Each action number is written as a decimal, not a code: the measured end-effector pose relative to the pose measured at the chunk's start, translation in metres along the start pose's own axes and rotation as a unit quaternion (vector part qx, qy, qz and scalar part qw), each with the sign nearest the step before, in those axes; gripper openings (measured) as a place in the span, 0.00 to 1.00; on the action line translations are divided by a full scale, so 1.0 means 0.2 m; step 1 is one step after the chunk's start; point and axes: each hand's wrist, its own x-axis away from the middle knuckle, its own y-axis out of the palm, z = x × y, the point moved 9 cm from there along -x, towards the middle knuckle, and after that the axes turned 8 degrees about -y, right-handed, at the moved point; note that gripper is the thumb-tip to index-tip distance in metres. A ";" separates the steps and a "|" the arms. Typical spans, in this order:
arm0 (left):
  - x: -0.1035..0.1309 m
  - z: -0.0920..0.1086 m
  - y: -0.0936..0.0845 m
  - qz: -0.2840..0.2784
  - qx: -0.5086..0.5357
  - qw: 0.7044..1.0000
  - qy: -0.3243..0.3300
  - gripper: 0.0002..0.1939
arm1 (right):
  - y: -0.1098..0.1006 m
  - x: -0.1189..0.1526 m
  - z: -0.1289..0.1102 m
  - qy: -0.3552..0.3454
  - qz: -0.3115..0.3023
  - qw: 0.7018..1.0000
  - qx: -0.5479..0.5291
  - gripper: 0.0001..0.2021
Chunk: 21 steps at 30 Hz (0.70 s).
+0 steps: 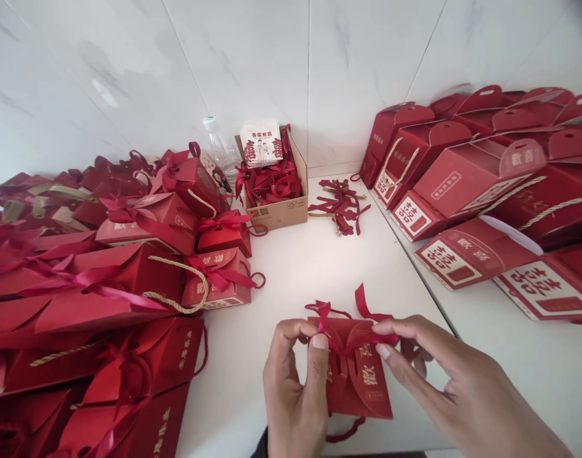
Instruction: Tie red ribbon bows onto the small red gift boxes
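A small red gift box [360, 394] with gold characters sits on the white table in front of me. A red ribbon [350, 348] is tied across its top, crossing at the middle. My left hand [297, 381] pinches one loop of the ribbon between thumb and forefinger at the box's left side. On the right, my right hand [429, 366] pinches the ribbon's other side between thumb and forefinger. Dark red cord handles show behind and below the box.
Many ribbon-tied red boxes [114, 286] crowd the left. Untied red boxes [481, 184] with rope handles stand on the right. A cardboard box [284, 215] of red ribbons, a plastic bottle [217, 143] and loose ribbon pieces [341, 205] lie toward the tiled wall.
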 end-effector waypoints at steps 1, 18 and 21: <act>0.01 -0.02 0.00 0.018 0.012 1.000 -0.014 0.12 | 0.00 0.00 0.00 0.001 -0.003 1.000 0.001 0.10; 0.07 -0.12 -0.01 0.114 0.064 0.991 -0.040 0.15 | 0.02 0.00 -0.05 -0.021 -0.021 1.000 -0.003 0.08; 0.06 -0.12 -0.02 0.105 0.053 0.993 -0.020 0.15 | 0.03 0.01 -0.03 0.003 -0.021 1.000 0.000 0.09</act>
